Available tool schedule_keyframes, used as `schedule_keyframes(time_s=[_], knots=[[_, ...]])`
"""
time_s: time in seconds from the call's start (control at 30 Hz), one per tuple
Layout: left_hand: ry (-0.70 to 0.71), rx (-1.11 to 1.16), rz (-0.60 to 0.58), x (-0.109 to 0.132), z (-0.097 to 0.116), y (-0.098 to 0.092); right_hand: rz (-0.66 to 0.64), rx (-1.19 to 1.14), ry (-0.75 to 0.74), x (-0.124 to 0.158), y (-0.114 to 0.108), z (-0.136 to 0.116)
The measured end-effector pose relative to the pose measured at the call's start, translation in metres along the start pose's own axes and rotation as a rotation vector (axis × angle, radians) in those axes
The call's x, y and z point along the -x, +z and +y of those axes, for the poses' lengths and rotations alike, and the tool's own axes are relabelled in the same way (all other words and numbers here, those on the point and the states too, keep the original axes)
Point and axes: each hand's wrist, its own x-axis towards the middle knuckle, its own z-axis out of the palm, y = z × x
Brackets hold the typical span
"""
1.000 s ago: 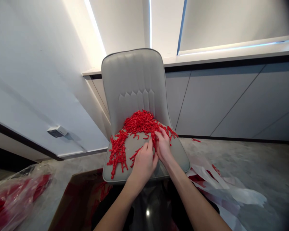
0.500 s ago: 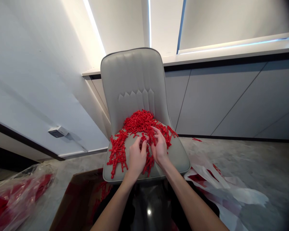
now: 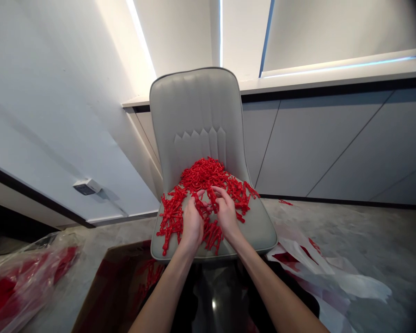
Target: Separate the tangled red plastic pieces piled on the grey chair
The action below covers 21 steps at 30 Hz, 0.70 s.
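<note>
Two hands meet on the grey padded chair seat [image 3: 260, 226], left hand [image 3: 192, 223] and right hand [image 3: 226, 215] both pinching a clump of small red plastic pieces [image 3: 211, 233], apparently to keep it gathered apart from the heap [image 3: 204, 173] behind.

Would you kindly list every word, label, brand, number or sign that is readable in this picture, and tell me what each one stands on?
No text can be read anywhere in this picture.
The small wall box: any marking on it is too small to read.
The red plastic pieces, the chair, the cardboard box and the plastic bag: no print shows on them.
</note>
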Motion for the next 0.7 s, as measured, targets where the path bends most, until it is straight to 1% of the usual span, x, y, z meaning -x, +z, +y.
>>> schedule_keyframes(time_s=[0.1,0.23,0.33,0.53,0.7], knots=[[-0.011,0.032,0.004,-0.0005,-0.0011,0.0003,-0.008,0.080,-0.056,0.0024,0.0019,-0.0030],[0.041,-0.060,-0.014,-0.0006,-0.0038,-0.0014,-0.045,0.217,-0.178,0.0008,-0.0022,-0.0014],[0.086,-0.072,-0.033,0.0001,-0.0039,-0.0016,-0.074,0.290,-0.243,0.0004,-0.0061,-0.0001],[0.130,-0.112,-0.047,0.0011,-0.0033,-0.0009,-0.090,0.309,-0.284,0.0022,-0.0071,-0.0008],[0.129,-0.185,0.019,0.0016,-0.0024,-0.0045,-0.101,0.335,-0.316,0.0027,-0.0069,-0.0026]])
